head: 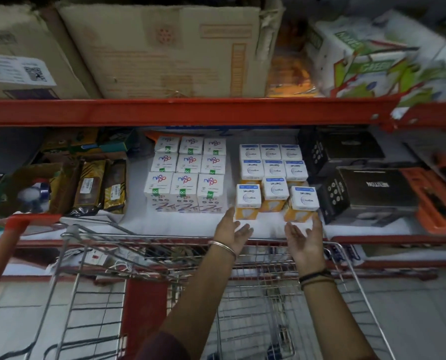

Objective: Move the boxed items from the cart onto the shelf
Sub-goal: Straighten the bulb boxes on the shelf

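Both hands are seen over the cart [245, 258] rim, empty, at the shelf [190, 224] front. Left hand [231, 232]: fingers apart, palm turned inward, thumb tip touching or just short of the front-left Wipro box [248, 201]; contact cannot be told. Right hand [303, 236]: fingers spread, palm up, fingertips at the base of the front-right Wipro box [303, 202], which sits slightly tilted. Nothing is clamped by either hand.

Wipro boxes: 9 counted, 3 rows of 3, white tops with orange sides, front row uneven. Nippo boxes [188, 172]: 9 counted, neat 3 by 3 block, at 9 o'clock of the Wipro group, a bare gap between the groups.

At 3 o'clock of the Wipro group, 2 black boxes [367, 188] are set just beside the right column, crowding the right hand's side. An orange case [434, 203] lies further at 3 o'clock. At 9 o'clock of the Nippo block, gold packets [92, 185] are stacked; count unclear.

At 12 o'clock a red beam [180, 111] carries 2 cartons [164, 48] and printed packs [367, 53]. The cart basket at 6 o'clock shows wire mesh; contents cannot be told. A red cart handle [6, 245] is at 8 o'clock.
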